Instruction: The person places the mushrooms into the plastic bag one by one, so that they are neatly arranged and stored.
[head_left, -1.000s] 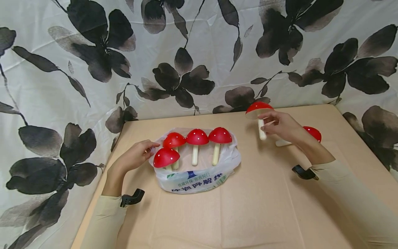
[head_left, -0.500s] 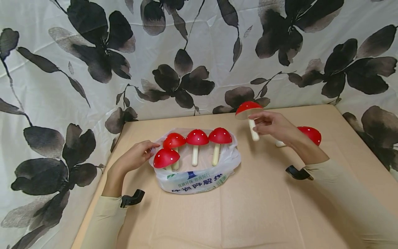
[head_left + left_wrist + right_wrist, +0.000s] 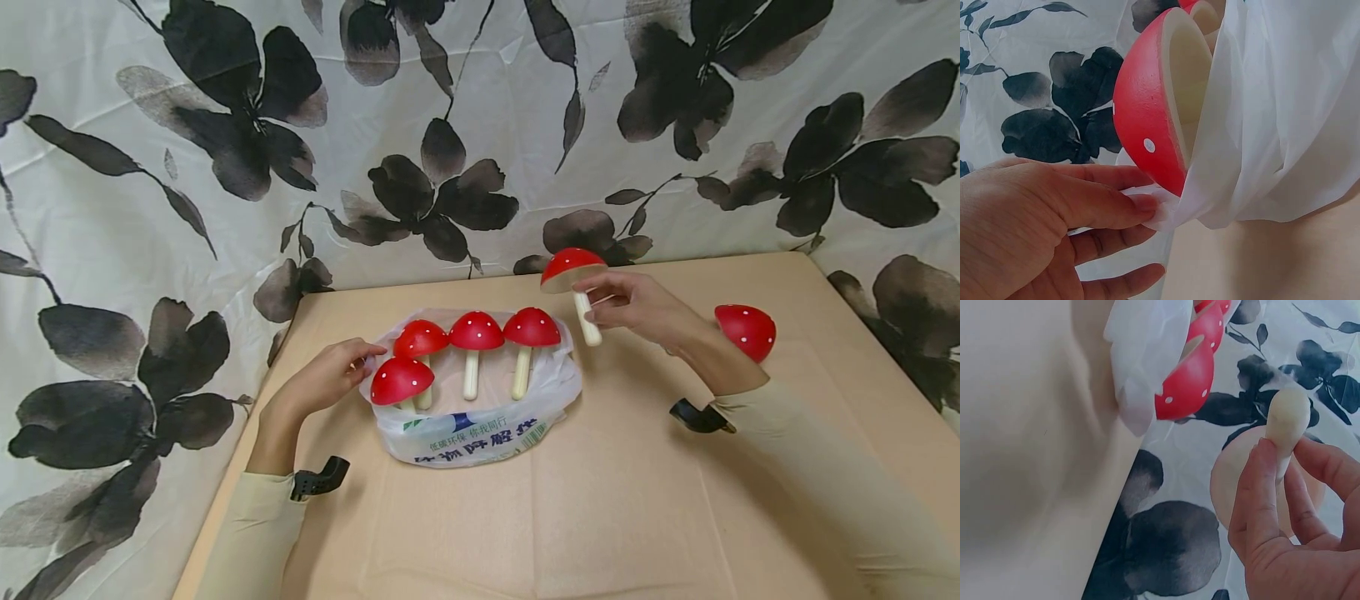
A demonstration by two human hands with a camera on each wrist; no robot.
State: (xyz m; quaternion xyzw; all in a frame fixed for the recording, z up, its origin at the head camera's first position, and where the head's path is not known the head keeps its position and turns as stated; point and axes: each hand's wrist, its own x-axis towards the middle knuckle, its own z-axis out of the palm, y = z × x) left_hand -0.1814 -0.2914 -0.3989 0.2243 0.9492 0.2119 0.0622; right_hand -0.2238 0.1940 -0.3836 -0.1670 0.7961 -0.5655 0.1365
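Observation:
My right hand (image 3: pixel 630 307) pinches the pale stem of a toy mushroom (image 3: pixel 573 268) with a red, white-dotted cap, held up just right of a white plastic bag (image 3: pixel 480 437). In the right wrist view the stem end (image 3: pixel 1288 419) shows between thumb and fingers, the cap behind it. With thumb and index finger my left hand (image 3: pixel 326 375) pinches the bag's left rim; the left wrist view shows the thin plastic (image 3: pixel 1169 209) between them, right beside one red cap (image 3: pixel 1147 100). Several red-capped mushrooms (image 3: pixel 476 331) stand in the bag's opening, stems downward.
Another red-capped mushroom (image 3: pixel 746 332) lies on the table at the right, partly hidden behind my right forearm. A tan cover (image 3: pixel 615 517) lies over the table. Behind it hangs a white cloth (image 3: pixel 540 125) printed with dark flowers.
My right hand has moved left with the mushroom, closer to the bag. The cap of the mushroom lying at the right shows more now. My left hand and the bag have stayed put.

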